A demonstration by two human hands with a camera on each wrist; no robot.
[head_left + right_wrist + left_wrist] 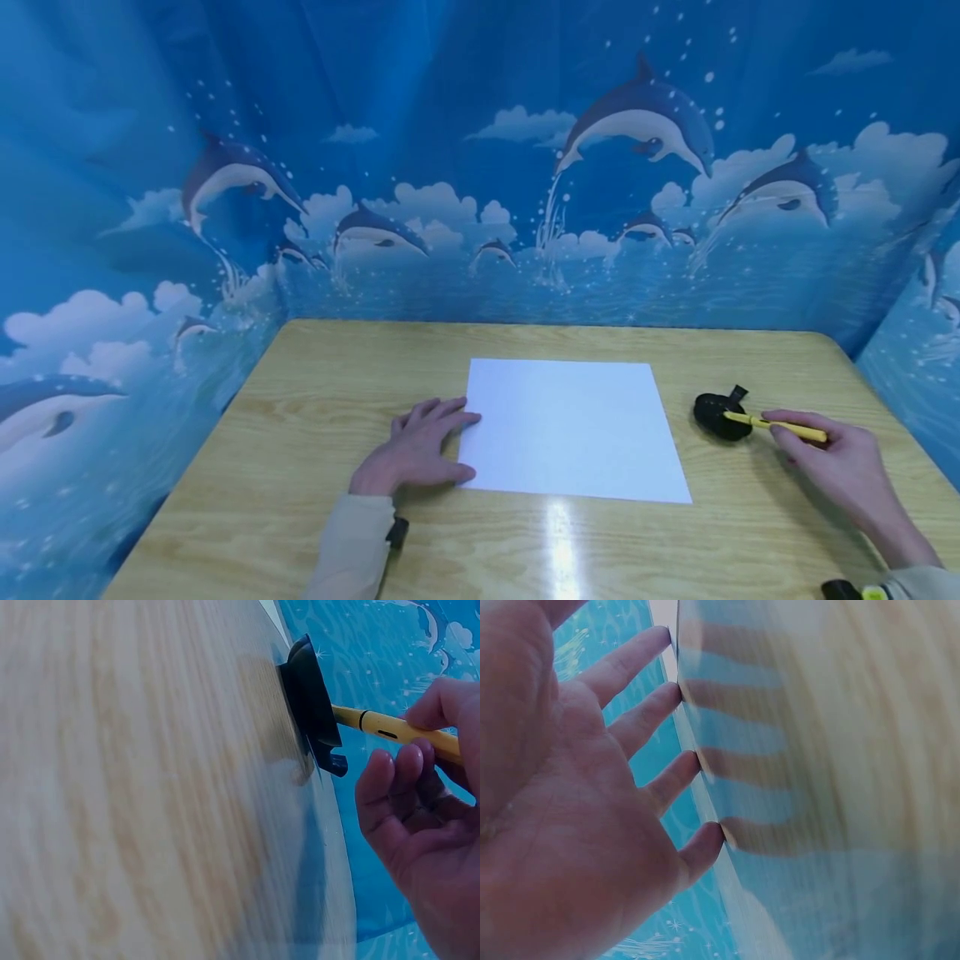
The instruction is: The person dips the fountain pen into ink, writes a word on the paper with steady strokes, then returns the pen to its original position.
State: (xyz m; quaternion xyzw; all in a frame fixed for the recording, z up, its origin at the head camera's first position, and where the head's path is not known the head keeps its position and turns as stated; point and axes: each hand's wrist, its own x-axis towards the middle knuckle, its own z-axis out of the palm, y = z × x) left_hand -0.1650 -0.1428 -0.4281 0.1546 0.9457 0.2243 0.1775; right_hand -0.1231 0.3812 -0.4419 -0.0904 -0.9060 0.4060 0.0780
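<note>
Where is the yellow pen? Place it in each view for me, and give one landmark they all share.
Head: right side, below mid-height; the yellow pen is in the right hand, its tip at the black stand.
Left wrist: not in it.
Right wrist: right side, above the middle.
Shared landmark: the wooden table, in all three.

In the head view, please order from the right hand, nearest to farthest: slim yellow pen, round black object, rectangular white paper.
1. Slim yellow pen: held in the right hand.
2. Round black object: at the pen's left end.
3. Rectangular white paper: farther left.
</note>
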